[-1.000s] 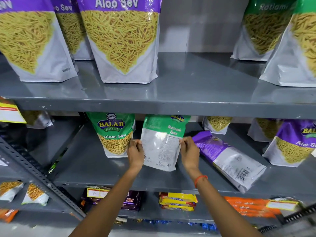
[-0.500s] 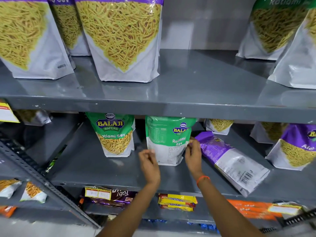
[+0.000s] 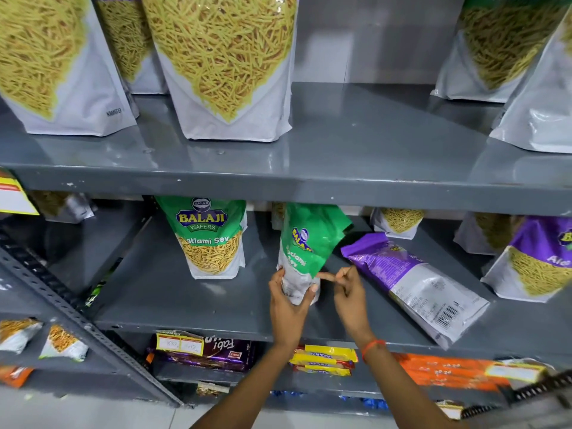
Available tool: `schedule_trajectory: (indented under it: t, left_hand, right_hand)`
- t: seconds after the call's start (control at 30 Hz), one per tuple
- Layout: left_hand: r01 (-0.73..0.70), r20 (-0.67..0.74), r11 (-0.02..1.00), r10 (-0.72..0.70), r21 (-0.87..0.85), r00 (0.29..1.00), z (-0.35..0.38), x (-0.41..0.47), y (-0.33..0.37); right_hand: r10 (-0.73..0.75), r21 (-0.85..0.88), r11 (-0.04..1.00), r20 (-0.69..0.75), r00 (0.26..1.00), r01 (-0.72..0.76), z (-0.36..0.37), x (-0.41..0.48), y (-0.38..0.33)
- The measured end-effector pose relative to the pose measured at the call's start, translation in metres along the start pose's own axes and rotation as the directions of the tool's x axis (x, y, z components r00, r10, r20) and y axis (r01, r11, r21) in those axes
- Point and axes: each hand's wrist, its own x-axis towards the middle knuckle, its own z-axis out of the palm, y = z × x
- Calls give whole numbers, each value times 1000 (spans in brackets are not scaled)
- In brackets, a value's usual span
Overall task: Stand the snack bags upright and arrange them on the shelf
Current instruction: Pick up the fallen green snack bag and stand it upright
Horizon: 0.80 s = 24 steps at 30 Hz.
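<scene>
On the middle grey shelf (image 3: pixel 173 298), my left hand (image 3: pixel 289 305) grips the bottom of a green Ratlami Sev bag (image 3: pixel 305 243), which is turned edge-on and slightly twisted. My right hand (image 3: pixel 348 289) hovers just right of that bag with fingers loosely curled, its fingertips near the bag's lower edge. Another green Ratlami Sev bag (image 3: pixel 210 239) stands upright to the left. A purple Aloo Sev bag (image 3: pixel 414 283) lies flat on its face to the right. A purple bag (image 3: pixel 538 261) stands upright at the far right.
The upper shelf (image 3: pixel 356 144) carries several large upright sev bags, with a gap in its middle. Small sev bags (image 3: pixel 397 221) stand at the back of the middle shelf. Biscuit packs (image 3: pixel 325 360) and orange packets (image 3: pixel 445 371) lie on the shelf below.
The green bag has been turned from back-facing to edge-on. My left hand went from off the bag to gripping its bottom; my right hand let go of its right side.
</scene>
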Motion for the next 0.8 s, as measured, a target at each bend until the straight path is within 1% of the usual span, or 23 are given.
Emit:
schedule_trajectory:
  t: [0.07,0.17,0.27,0.33,0.43,0.5,0.57,0.63,0.73,0.77,0.8]
  left_hand:
    - [-17,-11,999,18,39,1000,-1,5,-1]
    - [-55,-78,988,67,146,995,-4,12,-2]
    - [-35,-97,994,45,101,994,-6,14,-2]
    - [-43,-78,998,47,49,996,-10,15,-3]
    - [2,-46,999,-3,-35,999,-20,19,-3]
    - [21,-21,999,-22,-45,1000,-25,25,-4]
    - [66,-10,998,-66,-18,998,-29,36,-8]
    - [103,-42,994,-101,28,994,-29,49,-13]
    - [151,-75,988,-149,31,986,-26,66,-7]
    - [172,-89,985,-172,0,981,-25,68,0]
    - [190,-104,981,-192,-32,976,-24,69,4]
  right_hand:
    - [-8,-12,1000,13,1000,8,3,-7,-3]
    - [-8,39,999,-53,999,10,-1,-2,-11]
    - [5,68,998,-107,994,2,-3,23,-23]
    - [-4,21,1000,-31,999,5,-1,48,-36]
    - [-15,-89,995,196,980,33,9,83,-48]
    - [38,-135,991,292,956,2,13,94,-56]
    - [97,-139,989,335,937,-53,14,93,-60]
    - [87,-155,987,284,955,-44,15,86,-54]
    - [78,-228,972,127,989,-48,13,64,-42]
    - [92,-217,974,104,990,-68,13,55,-43]
    - [101,-156,984,108,989,-83,14,44,-44]
